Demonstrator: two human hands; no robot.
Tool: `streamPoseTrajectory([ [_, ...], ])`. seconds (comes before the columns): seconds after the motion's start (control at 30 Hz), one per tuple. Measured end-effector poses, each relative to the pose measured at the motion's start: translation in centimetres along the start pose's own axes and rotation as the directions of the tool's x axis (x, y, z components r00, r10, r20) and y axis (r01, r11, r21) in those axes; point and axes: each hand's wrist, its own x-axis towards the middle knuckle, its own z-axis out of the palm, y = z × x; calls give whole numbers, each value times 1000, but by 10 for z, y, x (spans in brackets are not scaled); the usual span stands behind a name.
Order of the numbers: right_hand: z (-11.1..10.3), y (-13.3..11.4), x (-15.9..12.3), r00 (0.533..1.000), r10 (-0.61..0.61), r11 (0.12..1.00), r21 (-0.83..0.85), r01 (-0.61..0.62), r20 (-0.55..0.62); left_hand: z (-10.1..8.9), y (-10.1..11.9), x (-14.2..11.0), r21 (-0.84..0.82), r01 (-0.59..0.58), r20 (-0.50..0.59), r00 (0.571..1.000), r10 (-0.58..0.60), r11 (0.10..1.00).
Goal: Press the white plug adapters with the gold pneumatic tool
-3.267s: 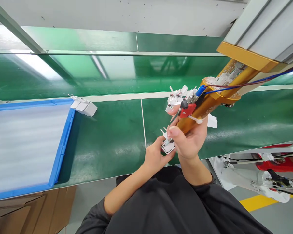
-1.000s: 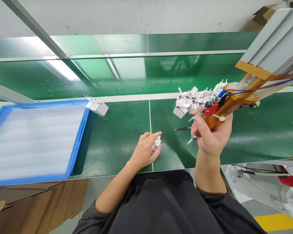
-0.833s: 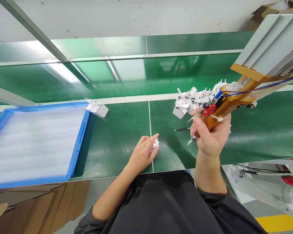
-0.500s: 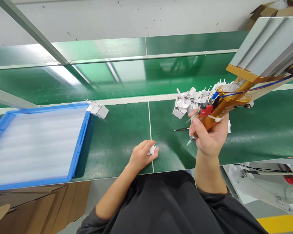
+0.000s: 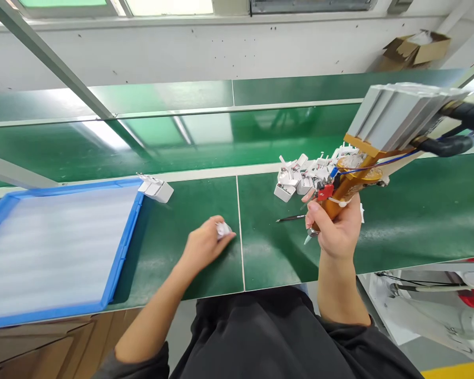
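Note:
Over the green bench my left hand (image 5: 206,241) is closed around a small white plug housing (image 5: 223,230), most of which the fingers cover. My right hand (image 5: 337,223) grips a gold-coloured handheld dispensing tool (image 5: 353,184) with a pale nozzle, a red switch and a grey ribbed metal block on top. Its nozzle tip points down at the bench, apart from the held part. Behind the tool lies a heap of white plug housings (image 5: 296,176), partly hidden by it. More white plug housings (image 5: 156,188) sit together beside the tray.
A blue tray (image 5: 120,258) with a white lining takes up the left of the bench. A thin black tool, perhaps tweezers (image 5: 291,218), lies left of my right hand. Cables (image 5: 454,145) run from the dispensing tool to the right. A cardboard box (image 5: 422,52) stands at the back right.
My left hand has moved left across the bench with the white plug housing. The right hand keeps hold of the dispensing tool, little moved. The camera view has tilted up.

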Motion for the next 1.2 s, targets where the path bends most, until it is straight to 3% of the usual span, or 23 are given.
streamPoseTrajectory([
  [0.07,-8,3,1,1000,5,1000,-13,-6,-15,-10,-22,21,40,180,-68,982,-177,983],
  [0.13,-16,6,3,999,10,1000,-22,-11,-32,-17,-42,41,54,283,-77,957,-278,958],
  [0.2,-21,8,4,999,19,999,-25,-20,-38,-23,-57,54,48,289,-68,956,-286,956],
  [0.27,-25,10,5,999,28,999,-30,-29,-40,-26,-62,59,50,251,-138,960,-242,967],
  [0.33,-26,10,4,998,40,998,-38,-41,-41,-27,-53,59,53,214,-333,924,-185,975],
  [0.4,-27,10,4,998,47,998,-42,-49,-48,-24,-29,61,18,134,-519,848,-106,991],
  [0.47,-26,10,3,998,47,998,-35,-49,-51,-13,6,69,-59,-47,-566,824,5,997],
  [0.53,-25,10,2,998,42,999,-23,-43,-45,7,48,86,-167,-249,-469,871,145,954],
  [0.57,-25,10,2,999,39,999,-18,-40,-38,19,68,97,-217,-296,-406,894,190,930],
  [0.67,-24,9,0,999,29,999,-19,-29,-18,52,112,130,-329,-261,-246,951,185,907],
  [0.73,-24,6,-2,1000,32,999,-36,-32,-2,64,125,146,-375,-214,-177,972,157,902],
  [0.83,-26,1,-4,998,59,995,-80,-57,25,58,119,148,-459,-213,-142,976,165,862],
  [0.97,-25,-4,-6,997,72,991,-111,-69,23,20,85,109,-616,-211,-30,969,245,759],
  [1.1,-19,-4,-6,998,58,996,-67,-57,20,-12,52,49,-753,-155,162,899,408,640],
  [1.2,-15,-4,-6,997,68,997,-45,-67,27,-15,36,14,-759,-103,287,833,473,643],
])
